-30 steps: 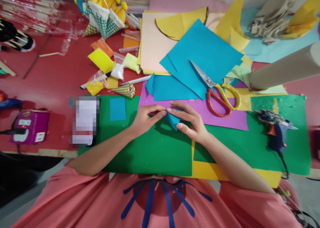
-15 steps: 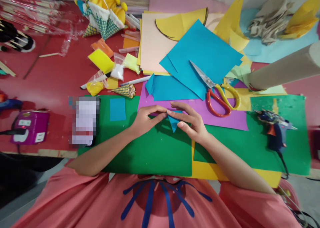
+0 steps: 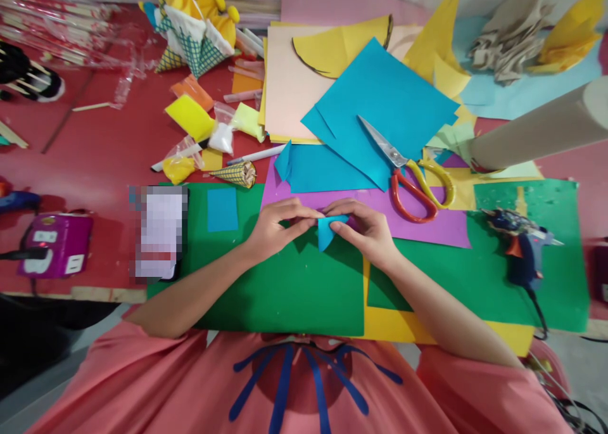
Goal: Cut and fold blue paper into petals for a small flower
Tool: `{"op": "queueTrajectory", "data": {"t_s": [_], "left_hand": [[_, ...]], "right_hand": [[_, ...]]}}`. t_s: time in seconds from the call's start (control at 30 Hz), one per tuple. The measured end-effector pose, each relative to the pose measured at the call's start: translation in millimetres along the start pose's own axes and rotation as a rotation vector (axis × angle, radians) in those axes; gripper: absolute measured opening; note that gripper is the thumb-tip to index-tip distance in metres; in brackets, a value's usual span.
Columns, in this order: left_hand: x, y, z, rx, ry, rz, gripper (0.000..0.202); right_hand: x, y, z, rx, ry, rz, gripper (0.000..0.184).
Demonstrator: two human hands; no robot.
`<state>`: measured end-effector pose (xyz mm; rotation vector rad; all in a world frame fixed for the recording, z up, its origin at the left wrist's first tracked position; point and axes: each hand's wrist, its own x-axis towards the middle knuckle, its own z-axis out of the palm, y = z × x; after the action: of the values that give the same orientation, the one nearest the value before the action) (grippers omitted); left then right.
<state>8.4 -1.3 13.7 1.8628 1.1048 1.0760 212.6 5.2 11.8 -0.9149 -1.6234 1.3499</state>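
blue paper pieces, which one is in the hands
The small folded blue piece, pinched between left hand and right hand; the blue rectangle and big blue sheets lie flat.

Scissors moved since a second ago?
No. The scissors still lie with blades on the blue sheet and red handle on the purple sheet, as before; only the camera drifted slightly.

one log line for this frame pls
left hand: pinching blue paper piece | right hand: pinching same piece | under hands: green sheet | nearby: scissors, glue gun
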Motion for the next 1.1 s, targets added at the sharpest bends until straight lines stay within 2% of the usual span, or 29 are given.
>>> {"op": "queueTrajectory", "data": {"t_s": [0.13, 0.33, 0.6, 0.8, 0.93, 1.03, 1.1], "left_hand": [[-1.2, 5.6, 0.6, -0.002, -0.058, -0.068, 0.017], [-1.0, 7.7, 3.0, 0.124, -0.013, 0.060, 0.015], [0.5, 10.0, 3.6, 0.219, 0.052, 0.174, 0.007], [-0.3, 8.5, 3.8, 0.237, 0.060, 0.204, 0.007], [-0.6, 9.2, 4.0, 0.199, 0.036, 0.096, 0.008], [-0.7, 8.1, 4.9, 0.083, 0.016, -0.116, 0.008], [-0.1, 6.5, 5.6, -0.043, 0.044, -0.249, 0.010]], "right_hand": [[-0.1, -1.6, 2.6, -0.063, 0.033, -0.031, 0.010], [-1.0, -1.1, 5.6, -0.144, 0.023, -0.082, 0.009], [-0.9, 0.4, 4.9, -0.088, 0.081, -0.069, 0.007], [-0.7, 1.3, 4.4, -0.097, 0.096, -0.062, 0.006], [-0.3, 1.8, 3.2, -0.063, 0.086, -0.031, 0.008], [-0.6, 1.9, 3.3, -0.048, 0.113, 0.047, 0.015], [-1.8, 2.6, 4.0, -0.018, 0.139, 0.105, 0.024]]}}
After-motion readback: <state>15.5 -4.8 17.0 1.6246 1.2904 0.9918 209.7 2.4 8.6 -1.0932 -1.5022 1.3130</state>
